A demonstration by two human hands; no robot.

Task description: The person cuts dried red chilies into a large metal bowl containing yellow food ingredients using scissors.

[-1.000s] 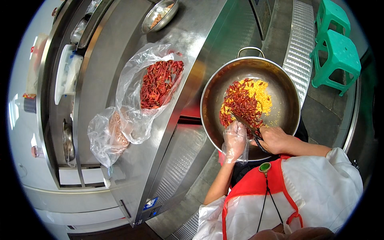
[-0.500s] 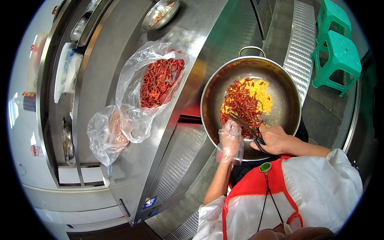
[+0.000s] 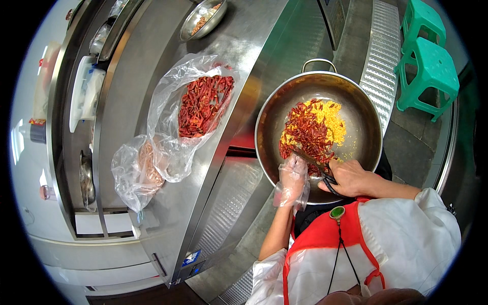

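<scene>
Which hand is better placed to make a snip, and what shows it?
Right, most likely: the bare right hand holds the scissors over the pan. The gloved left hand, near the blades, shows no tool.

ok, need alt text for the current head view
A bare right hand holds black-handled scissors beside a plastic-gloved left hand, over a wide metal pan of red chillies and yellow bits. At left, an open clear bag of chillies lies on a steel counter; green stools stand upper right.

Blue-and-white sticker (image 3: 191, 258): stuck on front of steel counter (image 3: 188, 203), near one end
Sticker lettering: too small to read
</scene>
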